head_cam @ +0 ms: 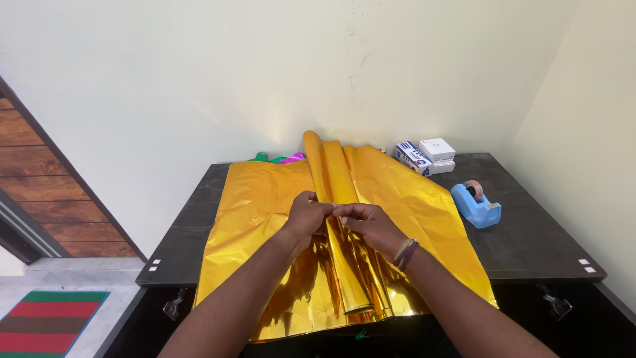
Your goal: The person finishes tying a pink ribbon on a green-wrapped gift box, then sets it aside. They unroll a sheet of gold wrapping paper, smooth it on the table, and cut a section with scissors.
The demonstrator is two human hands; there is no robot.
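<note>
A large sheet of shiny gold wrapping foil (258, 199) lies spread over a black table (530, 245). Along its middle, rolled gold foil (334, 172) runs from the far wall toward me. My left hand (306, 215) and my right hand (368, 222) meet on the roll at mid-table, fingers pinching its folded edge. Thread bands circle my right wrist.
A blue tape dispenser (476, 205) sits right of the foil. Small white and blue boxes (427, 156) are stacked at the back right. Green and pink foil rolls (278, 158) peek out behind the sheet. A striped mat (50, 321) lies on the floor at left.
</note>
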